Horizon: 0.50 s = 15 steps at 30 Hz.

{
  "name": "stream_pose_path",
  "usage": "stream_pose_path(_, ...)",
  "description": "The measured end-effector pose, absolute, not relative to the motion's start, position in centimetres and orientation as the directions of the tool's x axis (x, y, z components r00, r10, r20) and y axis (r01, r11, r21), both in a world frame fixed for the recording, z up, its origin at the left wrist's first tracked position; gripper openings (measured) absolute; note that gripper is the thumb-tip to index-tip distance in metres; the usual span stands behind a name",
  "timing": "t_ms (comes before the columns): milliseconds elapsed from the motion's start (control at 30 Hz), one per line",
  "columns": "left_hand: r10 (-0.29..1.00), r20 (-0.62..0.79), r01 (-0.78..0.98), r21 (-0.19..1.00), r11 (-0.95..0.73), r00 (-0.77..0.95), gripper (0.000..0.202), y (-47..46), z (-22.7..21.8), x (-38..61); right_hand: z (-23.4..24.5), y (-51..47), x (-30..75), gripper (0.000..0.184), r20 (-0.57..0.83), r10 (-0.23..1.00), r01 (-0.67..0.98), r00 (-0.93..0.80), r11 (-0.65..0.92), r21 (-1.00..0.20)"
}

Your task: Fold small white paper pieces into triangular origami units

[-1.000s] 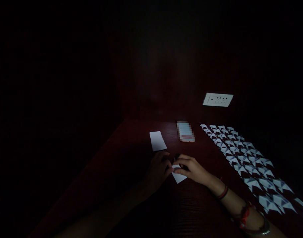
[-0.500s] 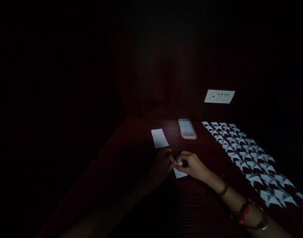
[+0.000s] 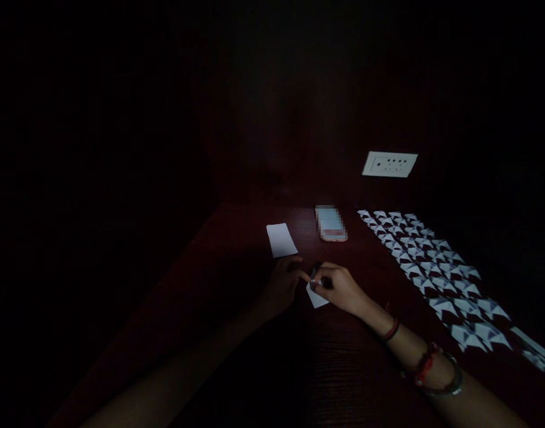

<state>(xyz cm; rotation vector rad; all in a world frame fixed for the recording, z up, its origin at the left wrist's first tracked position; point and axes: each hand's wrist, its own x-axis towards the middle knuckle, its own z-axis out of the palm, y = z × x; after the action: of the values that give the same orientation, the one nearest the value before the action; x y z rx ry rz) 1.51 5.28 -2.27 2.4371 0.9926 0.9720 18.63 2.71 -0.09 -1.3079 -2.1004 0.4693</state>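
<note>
A small white piece of paper (image 3: 317,297) with a folded upper end lies on the dark red table, between my two hands. The thumb and bent fingers of my right hand (image 3: 337,287) pinch its upper part and partly hide the fold. My left hand (image 3: 281,286) is in shadow at the left of the paper. Its fingers are apart, and one stretched fingertip reaches the paper's upper left edge beside my right fingertips. Just beyond my left hand lies a stack of white paper sheets (image 3: 281,240).
A phone (image 3: 331,224) lies at the back of the table (image 3: 237,238). Rows of folded white paper pieces (image 3: 426,261) cover the right side. A white socket plate (image 3: 390,164) is on the wall behind. The surroundings are very dark.
The left fingers have spread and drawn slightly back from the paper, while the right hand keeps its pinch. The whole view has shifted a little, so everything sits higher and further left.
</note>
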Motion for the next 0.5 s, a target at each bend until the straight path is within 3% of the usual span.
stream_pose_path(133,0.717,0.453,0.514,0.502,-0.696,0.530,0.012,4.8,-2.0,1.8,-0.3,3.2,19.3,0.008,0.237,0.936,0.647,-0.258,0.350,-0.677)
stream_pose_path(300,0.693,0.452,0.543,0.430,-0.721,0.562,0.012,4.5,-2.1,2.1,-0.2,3.6,20.4,0.007,0.126,0.982,0.593,-0.138,0.184,-0.784)
stream_pose_path(500,0.691,0.436,0.567,0.396,-0.722,0.576,0.009,4.4,-1.8,2.1,0.4,3.4,21.3,0.003,0.041,0.999,0.641,0.018,0.020,-0.768)
